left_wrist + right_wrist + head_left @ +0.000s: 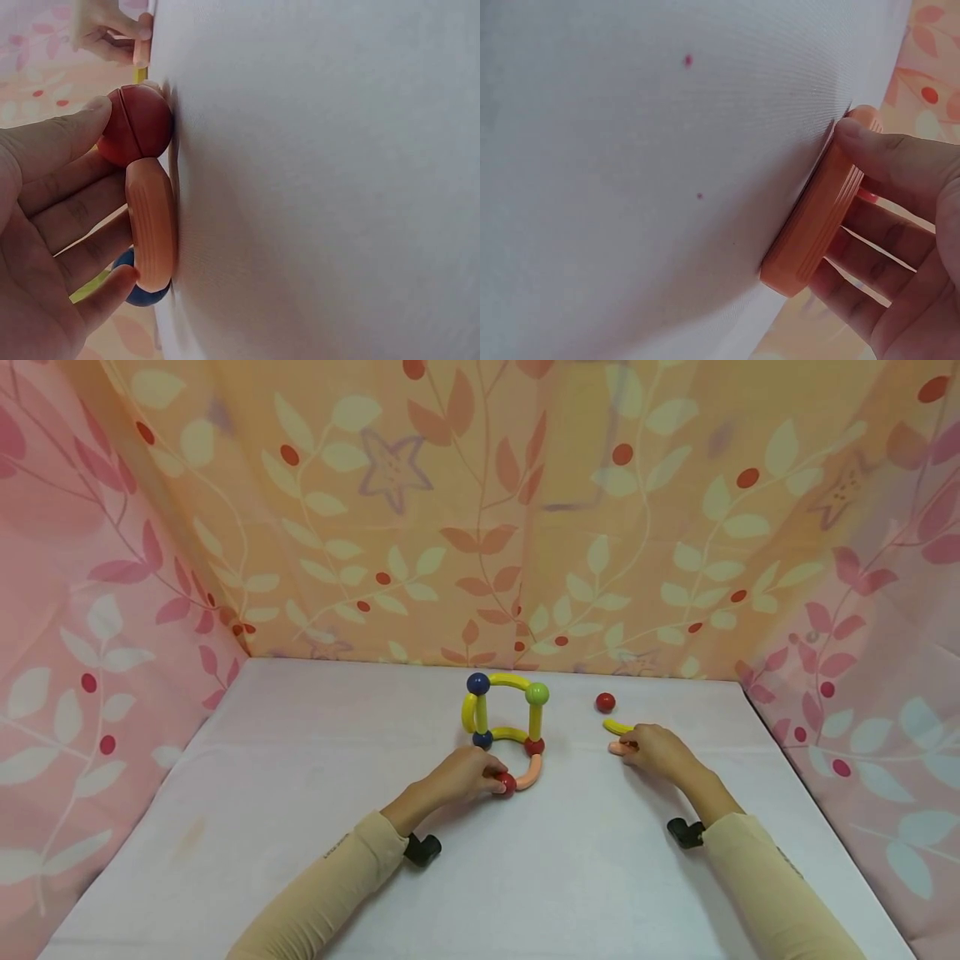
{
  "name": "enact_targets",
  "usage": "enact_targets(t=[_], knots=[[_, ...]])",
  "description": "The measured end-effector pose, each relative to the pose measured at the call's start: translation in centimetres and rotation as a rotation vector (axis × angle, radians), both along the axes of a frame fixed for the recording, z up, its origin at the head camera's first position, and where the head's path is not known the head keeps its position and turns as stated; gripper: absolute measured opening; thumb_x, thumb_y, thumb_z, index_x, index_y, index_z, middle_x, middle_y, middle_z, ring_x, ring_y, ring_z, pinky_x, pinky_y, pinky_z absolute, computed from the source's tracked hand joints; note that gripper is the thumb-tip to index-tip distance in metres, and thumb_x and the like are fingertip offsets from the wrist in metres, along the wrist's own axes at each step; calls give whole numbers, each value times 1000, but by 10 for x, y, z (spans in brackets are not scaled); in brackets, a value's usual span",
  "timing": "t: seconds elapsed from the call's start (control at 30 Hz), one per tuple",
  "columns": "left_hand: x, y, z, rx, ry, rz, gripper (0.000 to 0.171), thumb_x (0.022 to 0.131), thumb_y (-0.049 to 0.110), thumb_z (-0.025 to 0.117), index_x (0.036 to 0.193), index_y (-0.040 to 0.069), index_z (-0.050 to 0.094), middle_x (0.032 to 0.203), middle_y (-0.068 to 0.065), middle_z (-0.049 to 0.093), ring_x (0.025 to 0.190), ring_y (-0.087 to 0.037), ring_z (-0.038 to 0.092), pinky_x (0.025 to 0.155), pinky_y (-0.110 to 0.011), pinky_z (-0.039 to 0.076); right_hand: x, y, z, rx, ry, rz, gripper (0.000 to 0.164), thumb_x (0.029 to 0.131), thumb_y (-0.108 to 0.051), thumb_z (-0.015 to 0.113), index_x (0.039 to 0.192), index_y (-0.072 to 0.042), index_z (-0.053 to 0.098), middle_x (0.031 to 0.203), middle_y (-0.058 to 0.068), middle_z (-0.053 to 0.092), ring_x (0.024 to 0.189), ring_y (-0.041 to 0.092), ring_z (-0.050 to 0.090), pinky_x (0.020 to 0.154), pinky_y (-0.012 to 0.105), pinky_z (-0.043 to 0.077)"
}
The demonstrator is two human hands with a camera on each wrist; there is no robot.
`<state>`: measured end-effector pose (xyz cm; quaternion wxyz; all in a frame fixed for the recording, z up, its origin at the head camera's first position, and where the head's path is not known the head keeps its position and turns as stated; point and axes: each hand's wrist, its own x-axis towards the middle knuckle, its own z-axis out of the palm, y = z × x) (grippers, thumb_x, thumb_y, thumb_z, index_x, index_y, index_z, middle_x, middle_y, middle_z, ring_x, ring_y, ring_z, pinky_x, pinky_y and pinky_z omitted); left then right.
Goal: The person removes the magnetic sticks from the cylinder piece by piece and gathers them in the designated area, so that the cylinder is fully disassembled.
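Note:
My left hand (467, 774) pinches a red ball (136, 125) between thumb and fingers, low at the tabletop. From that ball a curved orange rod (531, 772) runs to a red ball (534, 746) at the base of a frame of yellow rods (509, 680), blue balls (477, 684) and a green ball (537, 694). A second orange rod (151, 225), hidden under the hand in the head view, reaches toward a blue ball (146, 293). At right, my right hand (662, 752) pinches another orange curved rod (817, 214) lying along the cloth.
A loose yellow curved rod (617, 727) lies just beyond the right fingers, and a loose red ball (605, 702) sits farther back. White cloth covers the table (285, 760); patterned curtains (495, 527) stand behind and along both sides.

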<state>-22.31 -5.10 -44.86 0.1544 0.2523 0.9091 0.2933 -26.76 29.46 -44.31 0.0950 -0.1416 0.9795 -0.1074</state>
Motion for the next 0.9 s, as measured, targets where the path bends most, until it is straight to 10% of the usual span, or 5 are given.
enact_targets(t=[0.9], knots=[[0,-15,6,25,-27,50,33,88,29,72,118,13,71,107,0,73,98,-15,62,87,-33,52,0,-52,75,-344,144,147,31,89,-22,70,114,-2,70,104,13,71,92,23,63,81,40,54]])
